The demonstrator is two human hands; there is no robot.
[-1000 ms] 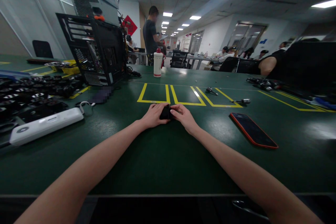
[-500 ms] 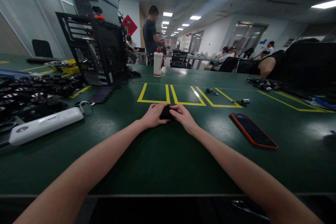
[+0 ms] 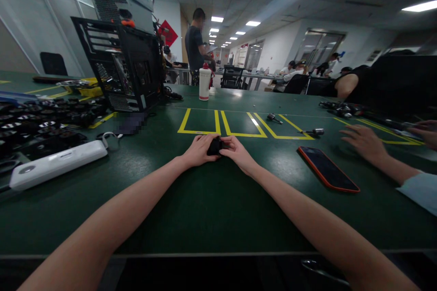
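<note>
A small black block-like part (image 3: 214, 146) is held between my hands on the green table, in front of the yellow tape marks. My left hand (image 3: 201, 149) wraps round its left side, fingers over the top and thumb along the near side. At its right edge, my right hand (image 3: 236, 151) pinches with thumb and fingertips. Exactly what the right fingertips grip is partly hidden. The kind of black part cannot be made out.
A phone in an orange case (image 3: 328, 169) lies to the right, near another person's hand (image 3: 367, 144). Two dark metallic tools (image 3: 274, 118) rest around the tape. At left are a white power strip (image 3: 59, 163), many black parts and a computer case (image 3: 136, 61). A white bottle (image 3: 204, 84) stands behind.
Another person's hands and light sleeve have come in from the right, beyond the phone. My own hands stay round the black part, with only a slight shift of the right fingers.
</note>
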